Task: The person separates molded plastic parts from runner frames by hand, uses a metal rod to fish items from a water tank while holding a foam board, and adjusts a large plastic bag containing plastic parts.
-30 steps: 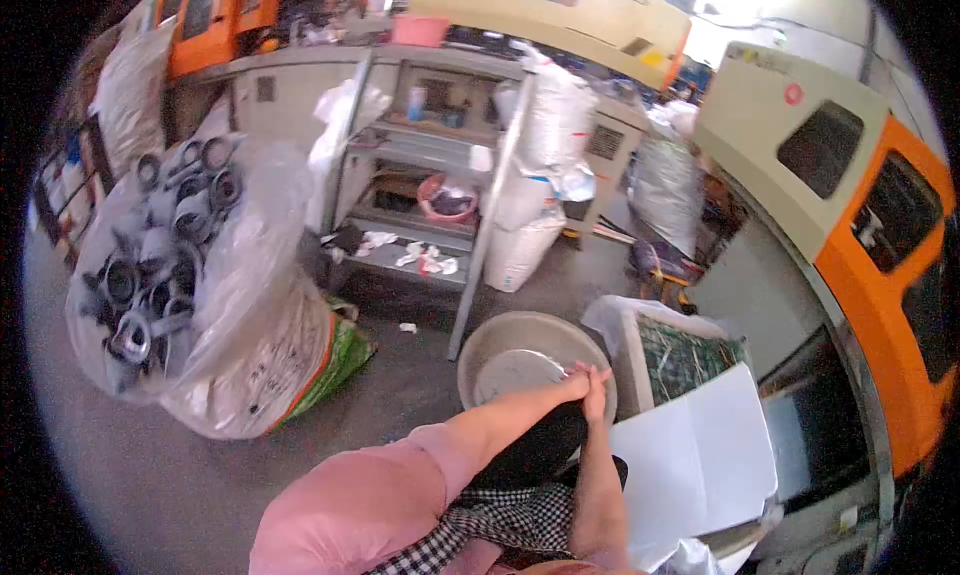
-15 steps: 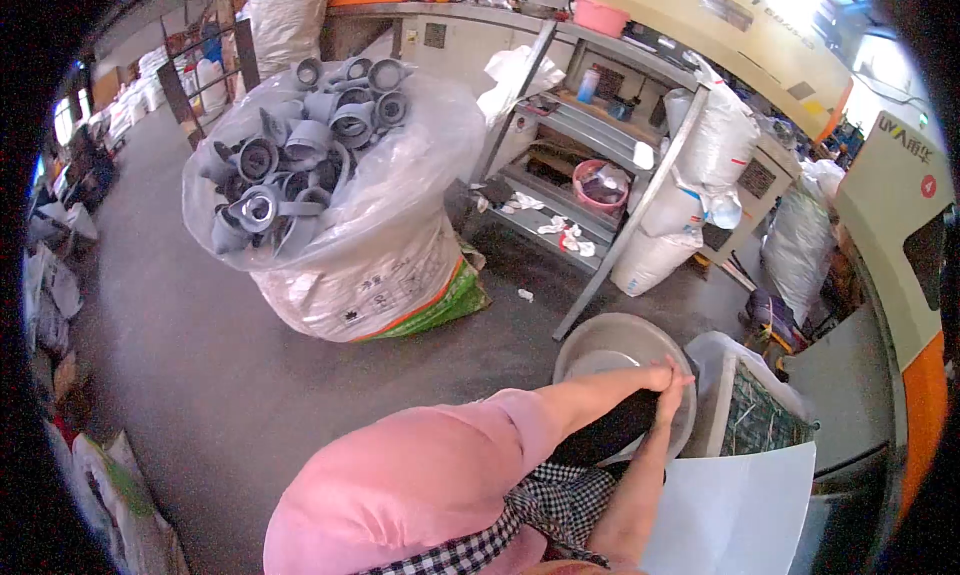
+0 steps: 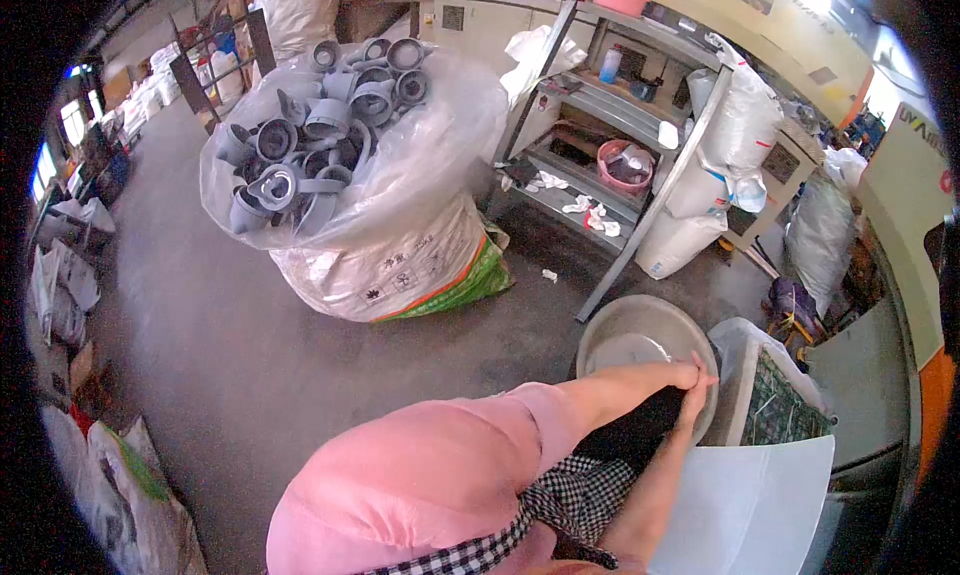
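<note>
"What's done, from the left?"
"Gray pipe parts (image 3: 327,119) sit heaped in the clear bag (image 3: 455,125), up to its mouth."
"Then?"
"Metal steps (image 3: 612,105), then the basin (image 3: 645,325) near their foot. By its right rim, the left hand (image 3: 684,376) and right hand (image 3: 695,399) meet, fingers pressed together; whether they pinch anything, I can't tell."
"What's left?"
"Can't tell. Right of the basin, a box (image 3: 735,380) holds green stuff (image 3: 785,410)."
</note>
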`<state>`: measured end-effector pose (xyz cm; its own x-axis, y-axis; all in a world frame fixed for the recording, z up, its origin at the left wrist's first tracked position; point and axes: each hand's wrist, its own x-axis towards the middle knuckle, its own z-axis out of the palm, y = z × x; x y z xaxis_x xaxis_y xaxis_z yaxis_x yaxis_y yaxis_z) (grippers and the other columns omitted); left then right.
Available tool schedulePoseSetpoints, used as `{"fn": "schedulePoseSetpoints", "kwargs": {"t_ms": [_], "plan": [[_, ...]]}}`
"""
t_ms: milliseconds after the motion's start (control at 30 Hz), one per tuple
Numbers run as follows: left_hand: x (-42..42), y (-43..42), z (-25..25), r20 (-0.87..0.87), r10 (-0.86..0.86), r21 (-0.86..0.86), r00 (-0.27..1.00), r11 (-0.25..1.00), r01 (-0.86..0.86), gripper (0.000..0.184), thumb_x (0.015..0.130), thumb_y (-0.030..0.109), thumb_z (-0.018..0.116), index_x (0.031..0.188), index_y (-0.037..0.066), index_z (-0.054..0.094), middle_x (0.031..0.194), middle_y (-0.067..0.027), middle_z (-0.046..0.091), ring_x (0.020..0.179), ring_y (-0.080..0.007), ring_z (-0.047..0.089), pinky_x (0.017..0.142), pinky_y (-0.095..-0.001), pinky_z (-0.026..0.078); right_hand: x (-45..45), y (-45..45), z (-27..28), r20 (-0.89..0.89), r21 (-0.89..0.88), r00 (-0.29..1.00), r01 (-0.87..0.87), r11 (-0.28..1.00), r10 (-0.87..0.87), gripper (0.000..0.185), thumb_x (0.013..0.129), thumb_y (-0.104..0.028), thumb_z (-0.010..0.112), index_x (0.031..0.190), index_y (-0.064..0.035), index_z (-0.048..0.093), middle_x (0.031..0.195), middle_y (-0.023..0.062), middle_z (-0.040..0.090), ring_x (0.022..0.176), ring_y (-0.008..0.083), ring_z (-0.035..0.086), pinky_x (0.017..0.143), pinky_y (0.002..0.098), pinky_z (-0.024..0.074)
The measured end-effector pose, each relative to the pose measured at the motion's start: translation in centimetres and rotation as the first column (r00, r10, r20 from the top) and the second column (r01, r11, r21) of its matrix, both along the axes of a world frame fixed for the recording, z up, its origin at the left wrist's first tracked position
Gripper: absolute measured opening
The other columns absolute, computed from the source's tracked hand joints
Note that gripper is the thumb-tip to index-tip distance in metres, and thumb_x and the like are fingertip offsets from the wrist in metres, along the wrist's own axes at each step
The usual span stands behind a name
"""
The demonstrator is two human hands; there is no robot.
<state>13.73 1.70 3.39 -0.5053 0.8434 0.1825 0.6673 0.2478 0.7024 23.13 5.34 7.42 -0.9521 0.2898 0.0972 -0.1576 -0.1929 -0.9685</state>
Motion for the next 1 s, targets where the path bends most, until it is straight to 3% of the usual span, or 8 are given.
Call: {"fn": "schedulePoseSetpoints", "kwargs": {"t_ms": [400,467,533,600,733,867,900,1000], "plan": [[-0.6,-0.4,-0.1,0.061,0.013,0.094,0.998,0.995,-0.019,0.048,0.091,0.033,0.045,0.136,0.021,0.035,0.115,-0.0152,0.057,0.093,-0.0306,0.059,0.085,-0.0436,0.043,-1.4,1.7,-1.7,0.012,0.065,0.999,-0.038,0.997,0.038,0.046,0.095,-0.038,0.038,0.126,-0.0049,0.047,0.110,0.0182,0.057,0.103,0.0214,0.052,0.091,0.0304,0.0389],[-0.7,-0.5,0.1,-0.019,0.059,0.431,0.998,0.901,-0.046,0.049,0.091,0.032,0.047,0.136,0.021,0.034,0.116,-0.0144,0.057,0.092,-0.0299,0.059,0.084,-0.0430,0.044,-1.6,-0.4,1.0,-0.072,0.731,0.979,0.181,0.658,-0.189,0.051,0.095,-0.040,0.033,0.136,-0.0107,0.037,0.135,0.0171,0.037,0.118,0.0280,0.041,0.103,0.0360,0.0261],[-1.2,-2.0,0.4,-0.105,0.195,0.780,0.975,0.625,-0.041,0.049,0.091,0.031,0.048,0.137,0.021,0.034,0.117,-0.0137,0.057,0.092,-0.0292,0.059,0.084,-0.0424,0.044,-2.4,-1.0,1.0,-0.123,0.625,0.975,0.222,0.749,-0.186,0.053,0.094,-0.039,0.037,0.140,-0.0127,0.030,0.138,0.0158,0.031,0.121,0.0291,0.037,0.103,0.0372,0.0267],[0.8,-12.3,6.8,0.729,0.109,0.272,0.676,0.860,-0.432,0.058,0.087,0.034,0.057,0.136,0.014,0.035,0.111,-0.0090,0.058,0.078,-0.0198,0.059,0.066,-0.0360,0.049,-1.3,-3.3,3.3,-0.018,0.355,0.965,0.250,0.901,-0.261,0.064,0.092,-0.037,0.048,0.143,-0.0148,0.017,0.135,0.0134,0.033,0.121,0.0310,0.040,0.095,0.0411,0.0383],[1.9,-31.7,2.3,0.773,0.338,-0.021,0.536,0.860,-0.511,0.048,0.087,0.050,0.051,0.093,0.004,0.063,0.077,-0.0060,0.063,0.067,-0.0150,0.061,0.060,-0.0295,0.051,-1.5,0.5,-1.6,0.237,0.061,0.926,0.287,0.956,-0.293,0.054,0.090,-0.033,0.054,0.133,-0.0077,0.034,0.123,0.0143,0.045,0.087,0.0250,0.061,0.067,0.0357,0.0507],[6.5,-61.4,-10.2,0.953,0.290,-0.018,0.084,0.333,-0.943,0.039,0.091,0.039,0.045,0.094,0.002,0.057,0.077,-0.0095,0.060,0.068,-0.0257,0.060,0.061,-0.0415,0.052,-2.0,3.4,-5.8,0.198,0.195,0.938,0.245,0.950,-0.283,0.043,0.088,-0.023,0.057,0.124,-0.0028,0.043,0.105,0.0134,0.056,0.077,0.0219,0.061,0.061,0.0307,0.0506],[8.9,-66.1,-7.4,0.939,0.300,-0.126,-0.166,-0.150,-0.981,0.046,0.091,0.044,0.043,0.105,0.001,0.052,0.093,-0.0170,0.059,0.077,-0.0338,0.061,0.065,-0.0472,0.052,-2.1,3.7,-5.6,0.225,0.203,0.929,0.250,0.947,-0.294,0.038,0.087,-0.018,0.058,0.120,-0.0015,0.046,0.096,0.0120,0.057,0.074,0.0206,0.061,0.059,0.0294,0.0501],[15.3,-76.5,2.6,0.970,0.226,0.027,-0.092,-0.474,-0.880,0.108,0.069,0.074,0.053,0.138,0.000,0.016,0.124,-0.0318,0.038,0.102,-0.0437,0.053,0.079,-0.0506,0.050,-4.8,4.6,-5.4,0.239,0.279,0.928,0.218,0.935,-0.287,0.032,0.086,-0.012,0.058,0.114,0.0008,0.050,0.084,0.0099,0.059,0.069,0.0181,0.060,0.055,0.0270,0.0489]]}}
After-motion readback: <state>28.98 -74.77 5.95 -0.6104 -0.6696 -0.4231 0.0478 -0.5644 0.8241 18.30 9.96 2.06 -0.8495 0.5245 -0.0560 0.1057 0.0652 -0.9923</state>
